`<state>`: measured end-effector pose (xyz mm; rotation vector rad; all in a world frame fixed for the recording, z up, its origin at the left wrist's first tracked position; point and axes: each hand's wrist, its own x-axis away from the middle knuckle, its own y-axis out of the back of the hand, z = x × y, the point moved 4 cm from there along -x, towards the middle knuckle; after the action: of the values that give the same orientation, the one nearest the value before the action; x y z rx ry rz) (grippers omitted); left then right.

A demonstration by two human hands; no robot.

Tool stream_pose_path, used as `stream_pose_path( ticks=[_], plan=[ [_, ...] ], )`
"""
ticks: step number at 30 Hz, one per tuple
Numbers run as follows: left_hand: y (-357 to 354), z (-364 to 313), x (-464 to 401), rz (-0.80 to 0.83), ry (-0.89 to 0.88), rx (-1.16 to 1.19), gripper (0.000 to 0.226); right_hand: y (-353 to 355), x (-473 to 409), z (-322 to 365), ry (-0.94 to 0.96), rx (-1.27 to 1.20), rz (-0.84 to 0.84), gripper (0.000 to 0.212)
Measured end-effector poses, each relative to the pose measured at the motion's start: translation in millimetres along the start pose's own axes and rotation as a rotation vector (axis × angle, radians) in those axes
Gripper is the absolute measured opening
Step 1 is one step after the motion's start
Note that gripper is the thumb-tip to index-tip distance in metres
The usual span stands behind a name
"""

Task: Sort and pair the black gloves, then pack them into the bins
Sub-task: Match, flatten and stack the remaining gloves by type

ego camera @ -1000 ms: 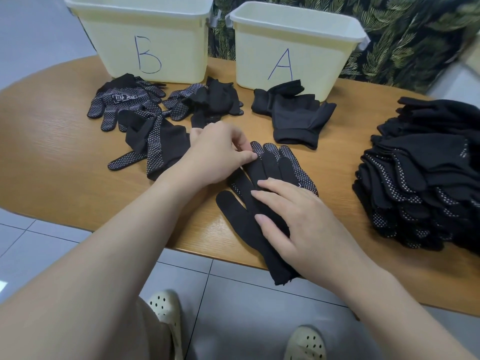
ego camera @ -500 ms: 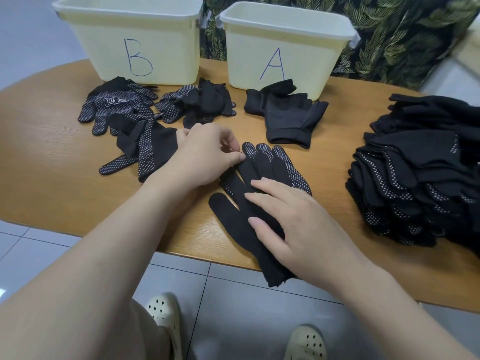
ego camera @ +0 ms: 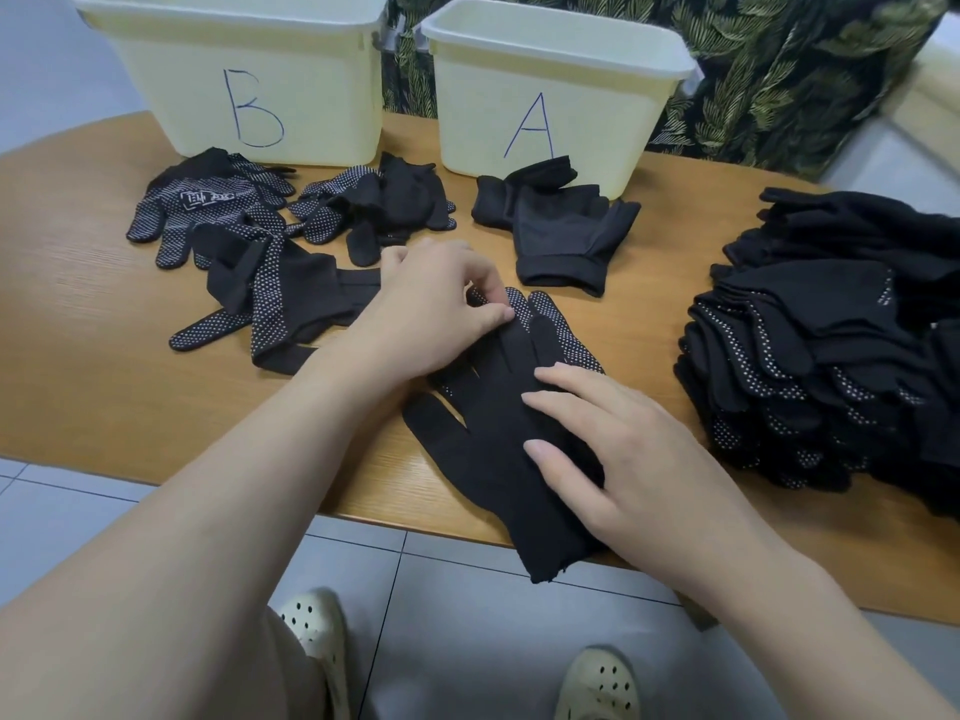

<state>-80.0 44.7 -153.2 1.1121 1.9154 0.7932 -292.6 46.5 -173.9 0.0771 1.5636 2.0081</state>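
Note:
A pair of black dotted gloves (ego camera: 498, 439) lies stacked near the table's front edge, cuffs hanging over it. My left hand (ego camera: 431, 314) pinches the fingertips of the upper glove. My right hand (ego camera: 618, 459) lies flat on the palm and cuff, fingers straight, pressing them down. Behind stand two pale yellow bins, one marked B (ego camera: 249, 80) at the left, one marked A (ego camera: 545, 96) at the right. A tall pile of black gloves (ego camera: 831, 345) sits at the right.
In front of bin B lie dotted gloves (ego camera: 208, 210), a crumpled bunch (ego camera: 379, 205) and a folded pair (ego camera: 280, 304). Plain black gloves (ego camera: 561, 226) lie before bin A. The wooden table (ego camera: 78, 324) ends close to my body; tiled floor and my shoes are below.
Both hands stay on the stacked pair with only small finger adjustments. The camera has shifted slightly, so the bins sit lower and more to the left than before.

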Motion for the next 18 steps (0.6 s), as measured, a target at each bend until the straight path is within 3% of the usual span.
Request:
stream_pose_path(
  ticks=[14, 18],
  plan=[
    [-8.0, 4.6, -4.1, -0.021, 0.055, -0.114, 0.014, -2.3, 3.6, -0.8, -0.009, -0.015, 0.033, 0.049],
    [-8.0, -1.8, -4.5, -0.031, -0.001, -0.121, 0.011, -3.3, 4.0, -1.9, -0.016, -0.022, 0.045, 0.05]
  ],
)
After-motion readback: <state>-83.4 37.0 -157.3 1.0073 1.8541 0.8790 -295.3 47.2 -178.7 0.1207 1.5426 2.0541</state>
